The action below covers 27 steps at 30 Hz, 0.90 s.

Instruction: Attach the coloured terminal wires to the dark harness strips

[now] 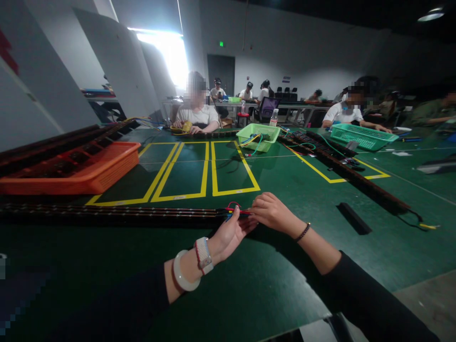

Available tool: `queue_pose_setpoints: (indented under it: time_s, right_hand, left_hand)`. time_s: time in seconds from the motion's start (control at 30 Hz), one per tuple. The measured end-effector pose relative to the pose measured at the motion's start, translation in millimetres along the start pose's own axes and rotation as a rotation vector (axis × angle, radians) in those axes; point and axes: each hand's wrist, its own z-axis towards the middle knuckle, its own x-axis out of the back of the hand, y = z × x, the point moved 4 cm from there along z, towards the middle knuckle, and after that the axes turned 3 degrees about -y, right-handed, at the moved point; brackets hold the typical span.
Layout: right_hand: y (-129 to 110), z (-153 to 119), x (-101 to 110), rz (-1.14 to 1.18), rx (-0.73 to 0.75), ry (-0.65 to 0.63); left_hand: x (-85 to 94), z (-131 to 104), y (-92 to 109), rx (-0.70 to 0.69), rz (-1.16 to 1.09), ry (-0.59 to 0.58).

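A long dark strip assembly (142,212), marked with small light spots, lies across the green table from the left. Thin red, yellow and blue wires (231,209) come out of its right end. My left hand (228,236), wearing a watch and a pale bangle, holds the wires from below, its thumb raised against them and its fingers beneath. Fingers pinched, my right hand (270,212) grips the red wire end just beside my left fingertips. Exactly what sits between the right fingertips is hidden.
An orange basket (117,166) with dark strips stands at left. Yellow-taped rectangles (183,195) mark the green table (285,285). Beyond are a light-green basket (261,133) with wires and a teal basket (363,137). A long dark strip (370,185) and short black piece (353,218) lie right; co-workers sit opposite.
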Motion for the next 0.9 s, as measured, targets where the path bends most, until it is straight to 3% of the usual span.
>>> queue_pose_setpoints:
  time_s: [0.17, 0.4, 0.5, 0.73, 0.9]
  right_hand:
    - [8, -1, 5, 0.128, -0.09, 0.036]
    - [15, -1, -5, 0.169, -0.18, -0.071]
    - [20, -1, -12, 0.351, -0.286, -0.032]
    - [39, -2, -50, 1.049, -0.725, 0.087]
    - [45, 2, -53, 1.058, -0.758, 0.182]
  left_hand:
    - [0.9, 2, 0, 0.006, 0.039, -0.013]
    - [1.4, 2, 0, 0.014, 0.056, -0.032]
    - [1.8, 3, 0, 0.02, 0.063, -0.023]
    - [3.4, 4, -1, 0.016, 0.081, -0.092]
    - [-1.4, 1, 0, 0.089, 0.076, -0.126]
